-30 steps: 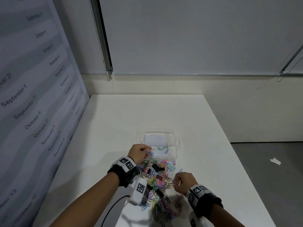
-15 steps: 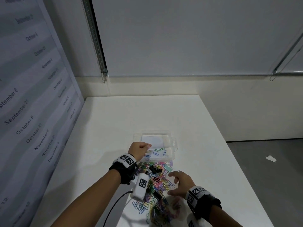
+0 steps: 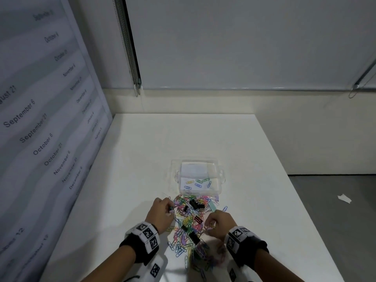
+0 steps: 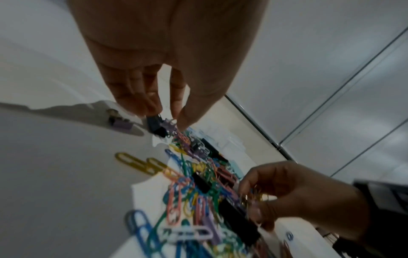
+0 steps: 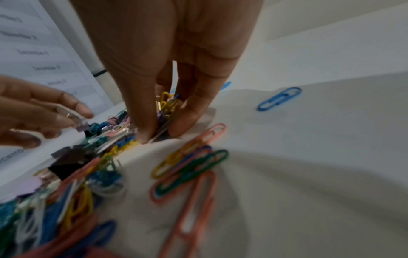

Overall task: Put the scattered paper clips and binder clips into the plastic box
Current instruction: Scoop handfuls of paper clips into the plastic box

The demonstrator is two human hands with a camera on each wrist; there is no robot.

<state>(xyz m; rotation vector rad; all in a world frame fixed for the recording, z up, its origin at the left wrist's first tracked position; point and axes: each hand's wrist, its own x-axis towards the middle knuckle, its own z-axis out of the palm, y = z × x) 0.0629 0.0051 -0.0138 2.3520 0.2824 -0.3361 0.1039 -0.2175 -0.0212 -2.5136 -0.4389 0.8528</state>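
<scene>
A clear plastic box stands open on the white table, with several paper clips on its floor. Just in front of it lies a heap of coloured paper clips and black binder clips. My left hand is at the heap's left edge, where its fingers pinch a small binder clip. My right hand is at the heap's right side. Between its thumb and fingers it pinches a bunch of paper clips.
A panel printed with dates rises along the table's left edge. A white wall stands behind the table. The table's right edge drops to a grey floor with a paper scrap. Loose clips lie around the heap.
My left hand has come back from the box to the heap's left edge and pinched a binder clip. My right hand has closed on a bunch of paper clips.
</scene>
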